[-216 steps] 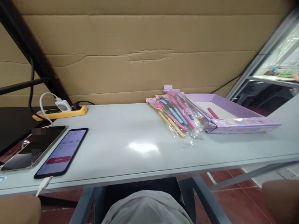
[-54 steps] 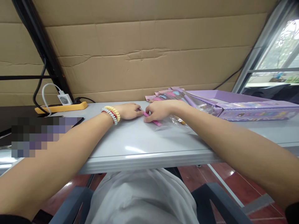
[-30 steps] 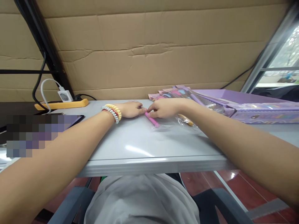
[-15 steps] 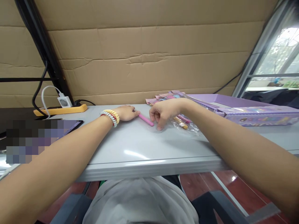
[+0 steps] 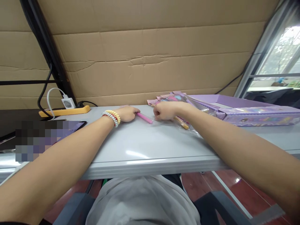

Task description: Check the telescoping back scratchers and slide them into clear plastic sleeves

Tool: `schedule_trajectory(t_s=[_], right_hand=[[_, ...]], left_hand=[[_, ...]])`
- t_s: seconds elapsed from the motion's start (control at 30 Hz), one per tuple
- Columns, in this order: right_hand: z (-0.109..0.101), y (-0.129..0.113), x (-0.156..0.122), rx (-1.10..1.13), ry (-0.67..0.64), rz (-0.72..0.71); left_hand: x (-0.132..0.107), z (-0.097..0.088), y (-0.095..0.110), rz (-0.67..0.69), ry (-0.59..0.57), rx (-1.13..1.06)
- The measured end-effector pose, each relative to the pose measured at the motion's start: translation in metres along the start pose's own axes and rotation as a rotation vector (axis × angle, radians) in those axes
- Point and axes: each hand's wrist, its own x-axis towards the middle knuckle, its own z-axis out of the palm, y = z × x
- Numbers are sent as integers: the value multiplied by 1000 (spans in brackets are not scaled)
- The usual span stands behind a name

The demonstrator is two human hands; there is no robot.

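Note:
Thumb and fingers of my left hand (image 5: 127,113) close on the upper left end of a pink pen (image 5: 144,117), which slants above the grey table. A faint clear plastic wrapper (image 5: 153,122) shows between the pen's lower end and my right hand (image 5: 165,111). That hand is closed in a pinch at the wrapper, its fingertips partly hidden. Just behind and beside my right wrist lie several pens in clear packets (image 5: 182,122), one with an orange barrel, partly covered by my forearm.
A purple open box (image 5: 260,116) stands at the right. To the left are a yellow power strip (image 5: 65,111) with a white charger (image 5: 68,102) and a dark tablet-like device (image 5: 77,125). A cardboard wall (image 5: 140,75) rises behind the grey table (image 5: 140,143).
My right hand's fingers have curled in from a looser pose to a closed pinch. The left hand stays on the pink pen. The view has shifted slightly.

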Motion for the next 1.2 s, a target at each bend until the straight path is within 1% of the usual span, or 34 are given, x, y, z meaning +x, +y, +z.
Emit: schedule_trajectory(t_s=[0.1, 0.23, 0.33, 0.47, 0.7, 0.87, 1.07, 1.2], right_hand=[[0, -1, 0, -11, 31, 14], [4, -2, 3, 119, -7, -101], [9, -3, 8, 152, 12, -162], [11, -5, 10, 138, 25, -145], [8, -10, 6, 80, 52, -117], [6, -12, 4, 65, 47, -112], [4, -13, 3, -39, 44, -20], [3, -13, 1, -21, 32, 1]], left_hand=[[-2, -1, 1, -42, -30, -10], [-3, -1, 1, -106, -55, -9], [-3, -2, 1, -117, -75, -22], [-3, -2, 1, -117, -73, -33], [-2, -2, 0, -127, -73, -21], [-3, -3, 0, -109, -78, -14], [-3, -3, 0, -106, -75, -13], [-2, -1, -1, -99, -69, -19]])
